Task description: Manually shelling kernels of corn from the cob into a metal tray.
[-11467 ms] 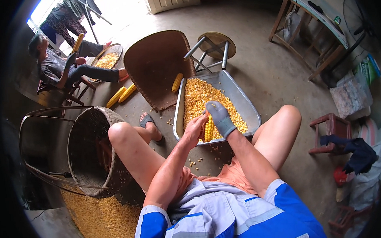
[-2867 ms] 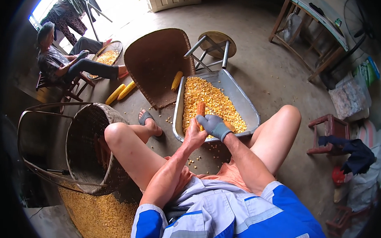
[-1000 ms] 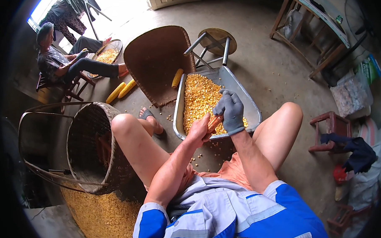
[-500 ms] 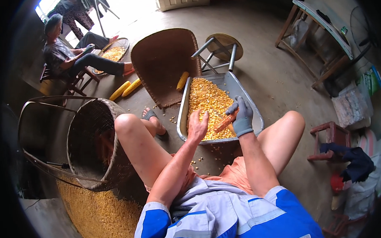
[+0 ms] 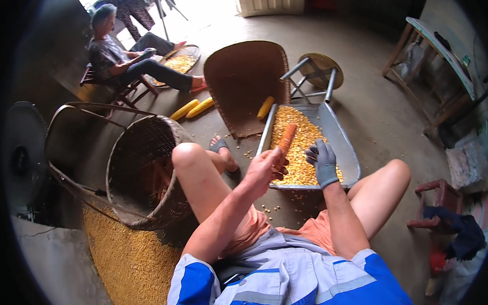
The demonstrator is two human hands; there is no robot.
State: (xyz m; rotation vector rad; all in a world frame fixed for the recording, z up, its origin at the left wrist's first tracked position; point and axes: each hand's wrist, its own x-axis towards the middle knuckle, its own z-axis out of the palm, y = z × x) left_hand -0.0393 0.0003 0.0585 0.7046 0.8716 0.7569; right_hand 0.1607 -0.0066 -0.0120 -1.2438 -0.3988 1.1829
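Note:
My bare left hand is closed around the lower end of a stripped, reddish corn cob, which points up and away. Beside it on the right, my right hand wears a grey glove. Its fingers are apart and a little bent, with nothing seen in them. Both hands are over a metal tub between my knees, and loose yellow corn kernels fill much of it.
A wicker basket with stripped cobs stands at my left, by a kernel heap. Ahead are a woven scoop basket, a tipped stool and whole corn ears. A seated person is far left.
The stripped cob has passed from my gloved right hand to my left hand. My right hand has come away from it and lowered. The whole view has shifted.

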